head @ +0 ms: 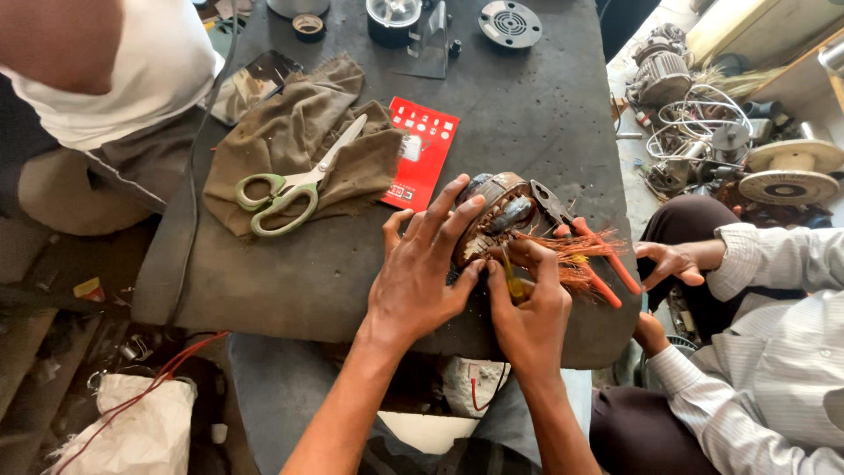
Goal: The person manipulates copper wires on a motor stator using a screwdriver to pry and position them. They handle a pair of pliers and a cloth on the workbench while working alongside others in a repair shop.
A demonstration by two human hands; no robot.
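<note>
The left hand (420,273) lies spread, fingers splayed and pressing on the near left side of a motor stator (494,215), a round wound core resting on the dark bench (290,281). The right hand (527,308) is closed around a small yellow-handled screwdriver (512,280), pinching it upright with its tip toward the stator's near edge. The stator sits just beyond both hands, directly ahead of them, with the left hand touching it and the right just beside it. A fan of loose copper winding wire (571,259) spills from it to the right, lying roughly across the bench. Orange-handled pliers (585,242) rest against the stator's right side, handles pointing right toward another person's hand (673,262) in a striped sleeve. Farther left lie green-handled scissors (294,185) on a brown rag (343,149), beside a red card (422,154).
</note>
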